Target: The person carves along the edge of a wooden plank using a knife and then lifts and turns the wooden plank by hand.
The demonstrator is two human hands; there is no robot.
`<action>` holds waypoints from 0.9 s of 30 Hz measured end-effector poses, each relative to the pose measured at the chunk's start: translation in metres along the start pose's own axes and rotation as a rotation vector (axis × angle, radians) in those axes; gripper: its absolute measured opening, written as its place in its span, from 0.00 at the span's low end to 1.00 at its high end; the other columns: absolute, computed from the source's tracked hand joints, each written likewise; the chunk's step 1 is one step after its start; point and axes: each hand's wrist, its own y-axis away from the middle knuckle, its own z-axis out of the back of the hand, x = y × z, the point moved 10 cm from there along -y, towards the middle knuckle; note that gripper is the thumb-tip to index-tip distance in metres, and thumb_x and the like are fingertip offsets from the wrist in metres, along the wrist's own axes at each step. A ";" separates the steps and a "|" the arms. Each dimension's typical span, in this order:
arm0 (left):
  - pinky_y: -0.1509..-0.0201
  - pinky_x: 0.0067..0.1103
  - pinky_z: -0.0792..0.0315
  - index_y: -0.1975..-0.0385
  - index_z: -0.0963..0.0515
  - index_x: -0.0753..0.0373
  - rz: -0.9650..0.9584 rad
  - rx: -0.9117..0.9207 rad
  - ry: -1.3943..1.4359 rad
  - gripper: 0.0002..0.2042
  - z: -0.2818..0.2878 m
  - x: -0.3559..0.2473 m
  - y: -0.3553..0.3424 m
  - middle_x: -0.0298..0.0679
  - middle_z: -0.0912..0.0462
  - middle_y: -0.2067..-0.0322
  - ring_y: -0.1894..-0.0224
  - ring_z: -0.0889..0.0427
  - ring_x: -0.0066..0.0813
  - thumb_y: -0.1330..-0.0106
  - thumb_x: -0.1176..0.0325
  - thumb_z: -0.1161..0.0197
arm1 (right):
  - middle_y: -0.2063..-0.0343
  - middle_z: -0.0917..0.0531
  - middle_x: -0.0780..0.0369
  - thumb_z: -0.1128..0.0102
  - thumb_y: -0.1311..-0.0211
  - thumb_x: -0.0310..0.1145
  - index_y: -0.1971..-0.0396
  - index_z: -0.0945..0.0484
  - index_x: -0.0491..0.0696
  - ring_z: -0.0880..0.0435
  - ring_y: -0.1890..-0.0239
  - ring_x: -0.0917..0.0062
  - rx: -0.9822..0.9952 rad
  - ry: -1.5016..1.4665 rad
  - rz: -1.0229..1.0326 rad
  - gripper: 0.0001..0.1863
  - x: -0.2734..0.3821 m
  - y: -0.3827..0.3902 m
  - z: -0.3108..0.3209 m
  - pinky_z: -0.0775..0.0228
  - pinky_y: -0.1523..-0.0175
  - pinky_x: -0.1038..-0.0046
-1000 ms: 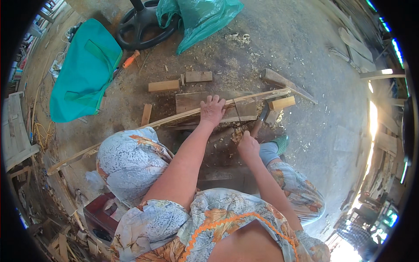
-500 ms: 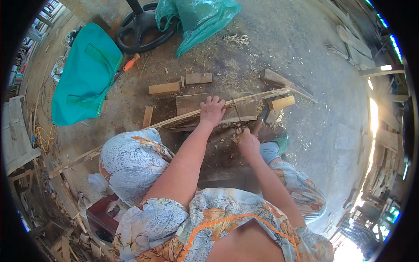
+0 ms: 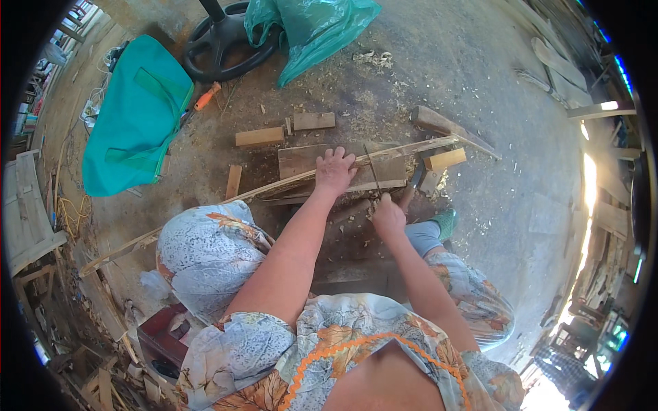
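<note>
Fingers (image 3: 338, 157) of the left hand (image 3: 333, 179) are spread over the strip (image 3: 404, 150); their undersides are hidden. Fingers of the right hand (image 3: 388, 218) are closed on a bladed tool (image 3: 372, 168), concealing its grip; ahead of them, the thin blade crosses the strip, teeth not discernible. Left of the left fingers, the knee (image 3: 209, 236) covers part of the strip. Just right of the right fingers, a second tool (image 3: 407, 197) is partly obscured; type indeterminable.

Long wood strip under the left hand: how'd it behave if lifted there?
The strip probably flexes somewhat, being long and narrow. Likely light for its length, looking thin. Left end may dip: more extends left of the left hand.
</note>
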 end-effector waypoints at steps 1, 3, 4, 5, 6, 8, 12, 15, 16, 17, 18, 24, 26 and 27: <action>0.55 0.35 0.36 0.59 0.28 0.50 0.006 0.015 0.012 0.15 -0.002 0.003 -0.001 0.35 0.31 0.60 0.53 0.33 0.35 0.47 0.61 0.38 | 0.73 0.21 0.44 0.54 0.47 0.29 0.65 0.32 0.42 0.20 0.66 0.51 0.034 0.005 -0.041 0.10 -0.007 0.012 -0.007 0.29 0.61 0.55; 0.55 0.34 0.36 0.59 0.28 0.50 0.017 0.000 0.016 0.15 0.000 0.003 0.000 0.35 0.31 0.60 0.53 0.33 0.35 0.47 0.61 0.38 | 0.73 0.21 0.44 0.54 0.47 0.29 0.65 0.32 0.43 0.20 0.66 0.51 0.068 0.015 -0.090 0.10 -0.016 0.017 -0.011 0.29 0.61 0.55; 0.55 0.34 0.36 0.59 0.27 0.50 0.031 -0.018 0.015 0.15 0.003 0.004 0.002 0.35 0.31 0.60 0.53 0.33 0.35 0.48 0.61 0.38 | 0.74 0.21 0.45 0.54 0.45 0.31 0.67 0.32 0.43 0.21 0.66 0.51 0.035 0.012 -0.030 0.09 -0.009 0.009 -0.009 0.30 0.60 0.55; 0.55 0.34 0.36 0.59 0.27 0.50 0.026 -0.010 0.015 0.15 0.002 0.000 0.006 0.35 0.31 0.60 0.53 0.33 0.35 0.48 0.61 0.38 | 0.74 0.21 0.46 0.55 0.43 0.32 0.68 0.33 0.43 0.21 0.67 0.52 0.001 0.006 0.022 0.08 -0.001 0.002 -0.007 0.31 0.60 0.55; 0.55 0.34 0.36 0.59 0.27 0.50 0.009 -0.045 -0.018 0.15 0.006 -0.009 0.007 0.35 0.31 0.60 0.54 0.33 0.35 0.48 0.61 0.38 | 0.74 0.21 0.46 0.55 0.44 0.31 0.68 0.32 0.43 0.22 0.67 0.51 -0.009 -0.005 0.011 0.08 0.002 -0.017 -0.003 0.32 0.60 0.55; 0.55 0.34 0.36 0.59 0.27 0.49 -0.008 -0.081 -0.064 0.15 0.008 -0.013 0.004 0.35 0.31 0.61 0.54 0.33 0.36 0.48 0.61 0.38 | 0.74 0.21 0.45 0.54 0.46 0.30 0.67 0.32 0.42 0.21 0.66 0.52 -0.024 0.012 0.026 0.08 0.012 -0.055 -0.001 0.31 0.60 0.55; 0.55 0.34 0.37 0.59 0.27 0.49 -0.010 -0.021 -0.030 0.15 0.000 -0.007 0.001 0.35 0.31 0.61 0.54 0.32 0.35 0.48 0.61 0.38 | 0.74 0.21 0.45 0.56 0.46 0.28 0.67 0.32 0.42 0.22 0.67 0.51 -0.009 0.014 0.018 0.08 0.013 -0.054 -0.006 0.32 0.60 0.54; 0.55 0.34 0.38 0.60 0.27 0.49 -0.010 -0.020 -0.033 0.15 0.004 -0.007 -0.001 0.35 0.31 0.62 0.55 0.32 0.35 0.48 0.61 0.38 | 0.74 0.21 0.46 0.55 0.45 0.29 0.68 0.33 0.42 0.21 0.66 0.51 0.025 -0.018 -0.002 0.07 -0.002 -0.027 -0.009 0.32 0.60 0.54; 0.55 0.34 0.38 0.61 0.27 0.49 -0.010 -0.019 -0.025 0.14 0.006 -0.005 -0.001 0.35 0.31 0.62 0.55 0.32 0.34 0.48 0.61 0.38 | 0.74 0.21 0.46 0.55 0.45 0.29 0.68 0.33 0.42 0.21 0.66 0.51 0.031 -0.018 -0.004 0.07 -0.005 -0.011 -0.013 0.32 0.60 0.54; 0.55 0.34 0.38 0.61 0.27 0.49 -0.004 -0.020 -0.024 0.14 0.005 -0.002 0.000 0.35 0.31 0.62 0.55 0.32 0.34 0.48 0.61 0.38 | 0.73 0.21 0.46 0.55 0.45 0.29 0.68 0.33 0.43 0.21 0.66 0.51 0.044 -0.011 -0.040 0.07 -0.011 0.005 -0.013 0.32 0.60 0.54; 0.55 0.34 0.38 0.61 0.27 0.49 0.000 -0.037 -0.025 0.14 0.006 0.001 0.002 0.35 0.31 0.62 0.55 0.32 0.34 0.48 0.61 0.38 | 0.73 0.21 0.46 0.54 0.45 0.29 0.68 0.34 0.43 0.21 0.66 0.52 0.058 -0.005 -0.075 0.07 -0.015 0.012 -0.015 0.32 0.61 0.54; 0.55 0.33 0.37 0.61 0.26 0.49 0.002 -0.059 -0.025 0.14 0.008 -0.011 -0.001 0.34 0.30 0.63 0.55 0.31 0.34 0.48 0.60 0.38 | 0.74 0.21 0.47 0.53 0.46 0.29 0.69 0.33 0.42 0.21 0.66 0.53 -0.037 0.014 0.051 0.07 0.005 -0.052 -0.011 0.31 0.62 0.55; 0.56 0.33 0.37 0.61 0.26 0.49 0.000 -0.064 -0.021 0.14 0.008 -0.008 -0.002 0.34 0.30 0.63 0.55 0.31 0.34 0.48 0.60 0.38 | 0.73 0.21 0.47 0.53 0.46 0.28 0.69 0.33 0.42 0.21 0.66 0.53 -0.037 0.025 0.029 0.07 0.014 -0.061 -0.005 0.31 0.62 0.56; 0.55 0.34 0.37 0.63 0.26 0.50 -0.009 -0.046 -0.013 0.13 0.006 -0.007 -0.003 0.34 0.30 0.62 0.55 0.31 0.34 0.48 0.60 0.38 | 0.74 0.21 0.47 0.54 0.46 0.28 0.68 0.33 0.43 0.21 0.66 0.52 -0.025 0.029 0.026 0.07 0.013 -0.060 -0.007 0.31 0.62 0.56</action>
